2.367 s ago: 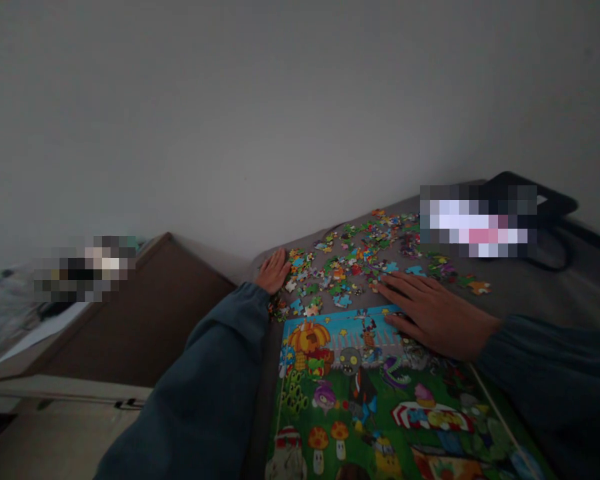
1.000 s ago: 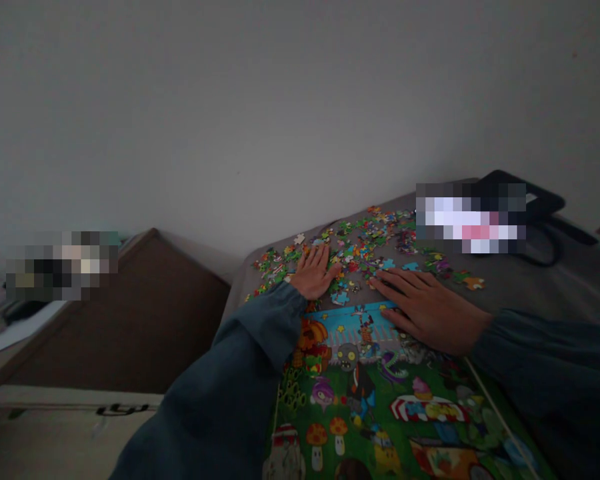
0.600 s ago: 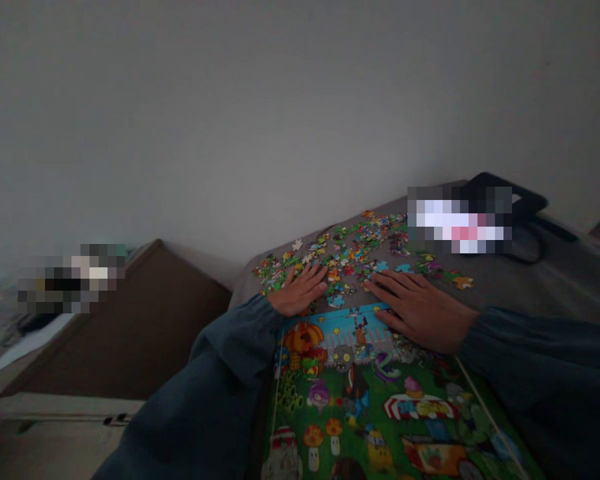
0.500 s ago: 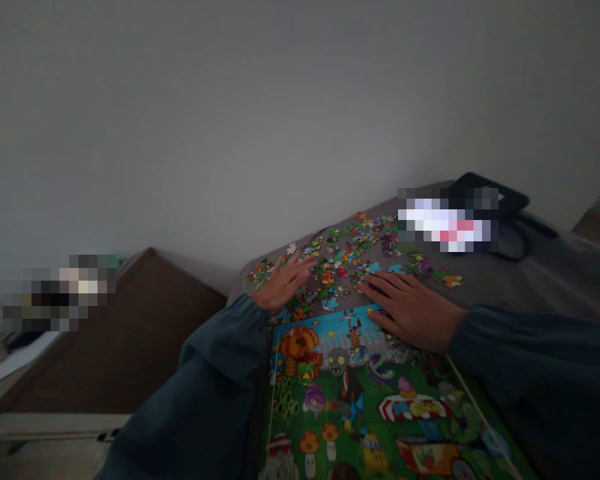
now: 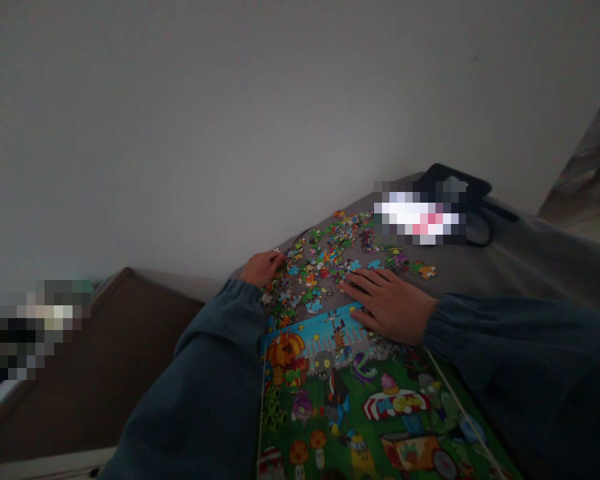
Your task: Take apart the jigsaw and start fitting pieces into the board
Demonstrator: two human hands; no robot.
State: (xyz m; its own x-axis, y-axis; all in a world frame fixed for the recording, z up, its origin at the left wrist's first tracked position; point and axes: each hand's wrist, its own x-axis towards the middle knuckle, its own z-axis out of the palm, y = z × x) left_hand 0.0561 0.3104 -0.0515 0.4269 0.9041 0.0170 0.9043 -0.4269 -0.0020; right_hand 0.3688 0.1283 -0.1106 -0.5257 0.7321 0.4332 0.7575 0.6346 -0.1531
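Note:
My left hand is at the far left edge of the loose jigsaw puzzle pieces. Its fingers are bent and pinched together at a pale puzzle piece, which they mostly cover. My right hand lies flat, palm down and fingers extended, across the top right edge of a colourful cartoon picture sheet. Its fingertips reach the nearest loose pieces, and nothing shows in its grasp. The sheet has zombies, mushrooms and a pumpkin on it, and lies between my forearms.
Grey cloth covers the surface under the pieces. A dark tablet-like object and a blurred bright item lie at the back right. To the left stands a brown panel. A plain wall rises behind.
My left hand has moved left and its stretched fingers have bent into a pinch. The right hand stays flat on the sheet's edge. The whole view has shifted slightly.

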